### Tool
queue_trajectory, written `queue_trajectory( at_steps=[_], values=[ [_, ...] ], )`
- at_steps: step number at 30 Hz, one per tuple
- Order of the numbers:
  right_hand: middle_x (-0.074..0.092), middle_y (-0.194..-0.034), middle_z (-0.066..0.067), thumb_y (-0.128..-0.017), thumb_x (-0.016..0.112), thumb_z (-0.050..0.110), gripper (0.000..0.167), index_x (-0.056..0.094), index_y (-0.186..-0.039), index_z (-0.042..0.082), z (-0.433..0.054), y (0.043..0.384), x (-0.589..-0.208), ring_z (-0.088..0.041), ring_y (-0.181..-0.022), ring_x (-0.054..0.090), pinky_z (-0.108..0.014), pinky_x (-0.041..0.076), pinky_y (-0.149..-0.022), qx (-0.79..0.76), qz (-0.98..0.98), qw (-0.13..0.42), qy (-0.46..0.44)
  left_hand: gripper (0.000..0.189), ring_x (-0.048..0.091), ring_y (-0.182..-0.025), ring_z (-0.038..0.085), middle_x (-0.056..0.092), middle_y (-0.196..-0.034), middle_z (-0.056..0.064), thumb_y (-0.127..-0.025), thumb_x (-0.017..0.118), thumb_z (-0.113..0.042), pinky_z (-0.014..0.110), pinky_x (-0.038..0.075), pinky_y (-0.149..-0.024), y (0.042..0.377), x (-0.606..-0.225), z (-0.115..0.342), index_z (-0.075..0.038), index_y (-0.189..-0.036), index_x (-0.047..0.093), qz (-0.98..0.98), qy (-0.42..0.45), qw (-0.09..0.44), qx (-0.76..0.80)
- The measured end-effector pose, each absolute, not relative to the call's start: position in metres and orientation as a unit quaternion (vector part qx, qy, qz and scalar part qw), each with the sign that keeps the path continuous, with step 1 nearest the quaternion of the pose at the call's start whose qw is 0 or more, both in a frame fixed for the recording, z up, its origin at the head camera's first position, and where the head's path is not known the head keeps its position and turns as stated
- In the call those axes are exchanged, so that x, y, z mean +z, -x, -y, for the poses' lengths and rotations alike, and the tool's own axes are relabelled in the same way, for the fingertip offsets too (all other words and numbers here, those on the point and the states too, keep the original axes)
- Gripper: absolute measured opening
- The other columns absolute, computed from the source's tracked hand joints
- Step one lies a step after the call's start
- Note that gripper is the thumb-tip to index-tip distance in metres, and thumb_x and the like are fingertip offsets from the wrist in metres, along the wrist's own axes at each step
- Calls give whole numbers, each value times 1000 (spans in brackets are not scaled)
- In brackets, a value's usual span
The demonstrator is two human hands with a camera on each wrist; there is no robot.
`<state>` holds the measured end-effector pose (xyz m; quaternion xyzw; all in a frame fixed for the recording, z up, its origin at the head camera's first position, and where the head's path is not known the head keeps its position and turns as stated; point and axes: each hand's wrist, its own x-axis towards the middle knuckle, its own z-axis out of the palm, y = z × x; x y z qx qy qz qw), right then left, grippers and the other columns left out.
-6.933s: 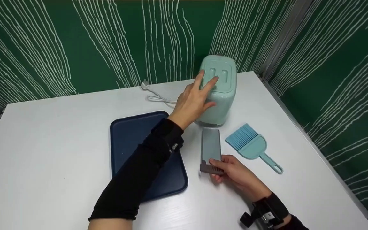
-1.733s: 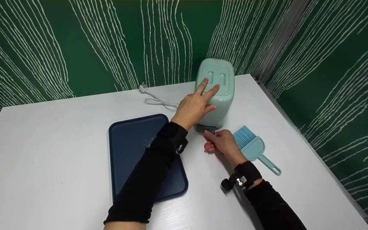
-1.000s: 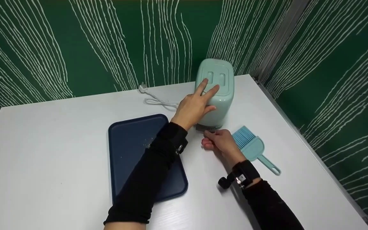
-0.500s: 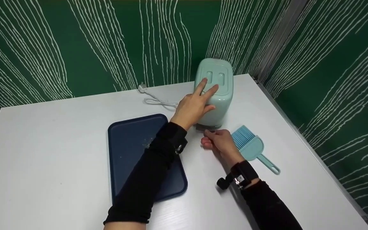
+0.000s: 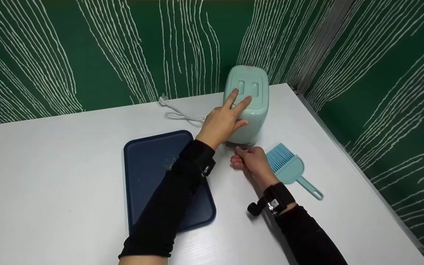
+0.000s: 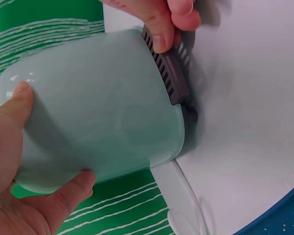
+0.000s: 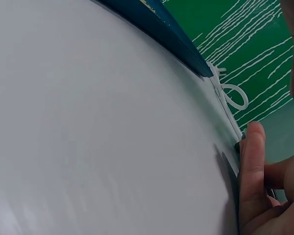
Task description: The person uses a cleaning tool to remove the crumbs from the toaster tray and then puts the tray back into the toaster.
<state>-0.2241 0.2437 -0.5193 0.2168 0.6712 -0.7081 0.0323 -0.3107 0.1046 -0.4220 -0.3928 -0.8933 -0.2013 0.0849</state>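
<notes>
A mint-green toaster [image 5: 256, 123] stands at the back right, its slot lid on top. My left hand [image 5: 220, 123] rests on it with spread, mostly straight fingers; in the left wrist view its thumb and a finger [image 6: 20, 100] lie against the shell. At the toaster's foot my right hand [image 5: 255, 162] pinches the ridged grey-brown handle of a crumb tray [image 6: 172, 78]. That handle sits against the toaster's lower edge, and the rest of the crumb tray is hidden inside. The right wrist view shows the right hand's fingers [image 7: 255, 166] low beside the tabletop.
A navy serving tray [image 5: 128, 184] with crumbs on it lies under the left forearm. A light-blue brush and dustpan set [image 5: 291, 171] lies right of the right hand. A white cord with a plug [image 5: 163, 100] lies behind. Green walls border the white table [image 5: 61, 176].
Earlier the crumb tray was out in front of the toaster in my right hand; it has slid forward into the base. Over the last second the right hand barely moves; the left stays on top.
</notes>
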Motion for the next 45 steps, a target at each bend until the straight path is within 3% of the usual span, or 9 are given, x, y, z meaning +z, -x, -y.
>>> queue_trajectory(
  at_steps=[11,21,32,45],
  values=[
    [71,-67,-2,-111,57,9,27,66,-113,-17,-242,227,-520,-6,-59,71,-18,60,-60,-710,-668,15,-223,69,75,-109,44,26,-178,15,-107,61,-47,53,61,-96,311,-422,-106,-27,-168,38,891,396,85,-206],
    [73,-68,-3,-112,56,10,30,66,-115,-17,-242,224,-522,-7,-60,72,-18,60,-59,-711,-664,37,-229,69,75,-109,44,26,-178,15,-106,62,-47,53,61,-96,311,-425,-105,-27,-168,39,891,394,84,-210],
    [72,-69,-4,-113,53,9,33,62,-124,-21,-237,229,-519,-7,-59,72,-18,60,-60,-706,-665,18,-244,67,75,-113,42,24,-179,13,-108,60,-46,52,58,-103,313,-421,-103,-30,-168,36,894,400,68,-191],
    [72,-68,-6,-113,49,5,29,60,-122,-21,-232,232,-517,-9,-58,73,-21,62,-60,-733,-631,-3,-254,67,74,-117,41,22,-180,13,-109,59,-46,52,58,-104,313,-417,-104,-31,-169,34,895,403,61,-182]
  ],
)
